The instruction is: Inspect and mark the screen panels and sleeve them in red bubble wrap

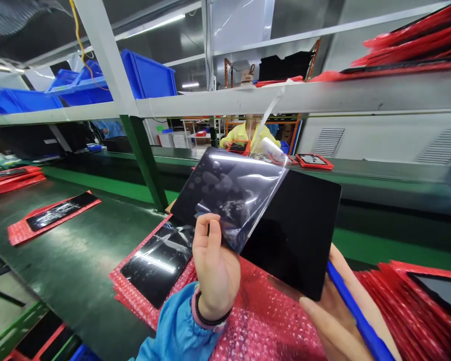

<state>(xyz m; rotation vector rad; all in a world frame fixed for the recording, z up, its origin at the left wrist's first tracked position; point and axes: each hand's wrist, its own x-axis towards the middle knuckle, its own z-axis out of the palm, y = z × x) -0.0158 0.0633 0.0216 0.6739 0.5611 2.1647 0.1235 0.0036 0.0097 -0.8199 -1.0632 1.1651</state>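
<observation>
My left hand (214, 265) pinches a corner of a clear protective film (229, 195), peeled back from a black tablet-like panel (293, 230). My right hand (334, 321) grips that panel's lower edge from below. A blue stick-shaped tool (357, 311) lies along my right hand's fingers and seems held there. Beneath both hands is a sheet of red bubble wrap (263, 326). To the left of my left hand, another dark panel (156, 263) rests on a stack of red bubble bags (135, 286).
A green workbench (75, 250) holds more panels on red bubble bags. Red bags (409, 296) are piled at lower right. An overhead white shelf (285, 98) carries blue bins (146, 75) and red bags. Across the bench, a person in a yellow smock (244, 135) works with red-framed panels.
</observation>
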